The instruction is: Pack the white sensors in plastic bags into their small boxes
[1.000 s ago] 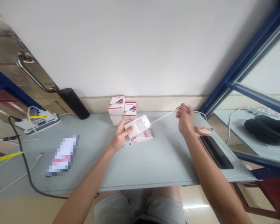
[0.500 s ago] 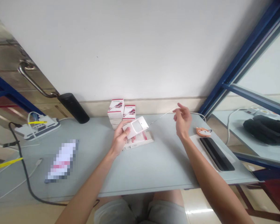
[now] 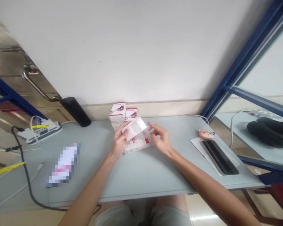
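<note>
My left hand (image 3: 119,141) grips a white rectangular case (image 3: 133,128), thumb on its face and fingers beneath. A grey window is set in the case, which is held tilted above the desk. My right hand (image 3: 160,137) is close to the case's right end, its fingers curled and index finger towards it. Whatever is between those fingers is too small to make out. Below the case lies a white carton (image 3: 139,146) with red print, partly covered by my hands. Behind it stand several small white-and-red boxes (image 3: 118,112) in a stack.
A black cylinder (image 3: 75,112) and a white power strip (image 3: 46,131) stand at the left, with cables on the desk (image 3: 122,182). A blurred-out packet (image 3: 63,164) lies nearby. At right are a dark phone-like slab (image 3: 220,157) on paper and an orange animal-shaped item (image 3: 206,134).
My right hand has come in from the right, close to the case. The thin cord stretched between them earlier no longer shows. My left hand keeps its hold.
</note>
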A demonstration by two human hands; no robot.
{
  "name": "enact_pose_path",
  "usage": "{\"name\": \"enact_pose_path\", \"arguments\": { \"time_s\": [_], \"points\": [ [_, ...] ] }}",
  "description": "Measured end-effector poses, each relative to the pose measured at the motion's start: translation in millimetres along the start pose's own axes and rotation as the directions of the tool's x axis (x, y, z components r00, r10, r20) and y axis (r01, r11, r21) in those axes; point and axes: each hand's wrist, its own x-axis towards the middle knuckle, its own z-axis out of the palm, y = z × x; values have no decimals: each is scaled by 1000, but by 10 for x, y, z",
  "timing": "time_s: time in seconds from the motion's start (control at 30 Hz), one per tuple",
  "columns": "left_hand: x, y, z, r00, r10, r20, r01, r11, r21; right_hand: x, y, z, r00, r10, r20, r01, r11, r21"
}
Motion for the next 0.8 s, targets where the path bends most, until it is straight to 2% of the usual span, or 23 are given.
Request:
{"name": "enact_pose_path", "arguments": {
  "time_s": [0.1,0.17,0.27,0.33,0.43,0.53,0.63,0.73,0.8],
  "points": [
    [-6,-16,16,1000,20,14,-20,1000,-8,15,-57,29,990,129,58,-135,986,97],
    [-27,-11,59,998,30,47,-31,999,13,36,-105,9,984,169,50,-175,977,126],
    [-81,-1,141,995,49,84,-57,994,94,47,-168,-38,989,145,-7,-144,987,66],
    [-124,-9,189,992,95,84,-110,974,198,40,-191,-54,992,129,11,-129,990,56],
    [-178,-43,237,980,176,89,-197,903,383,34,-206,-34,986,134,103,-150,974,173],
    [-194,-54,237,976,189,110,-218,868,446,51,-225,4,974,189,121,-217,933,286],
    [-163,1,161,952,279,127,-305,806,508,107,-239,-27,975,220,25,-216,924,315],
    [-110,64,38,892,403,204,-422,581,697,215,-172,-171,957,200,-211,-128,942,311],
    [-77,58,-33,899,357,254,-400,431,809,305,-63,-303,911,216,-350,-95,939,332]
  ]
}}
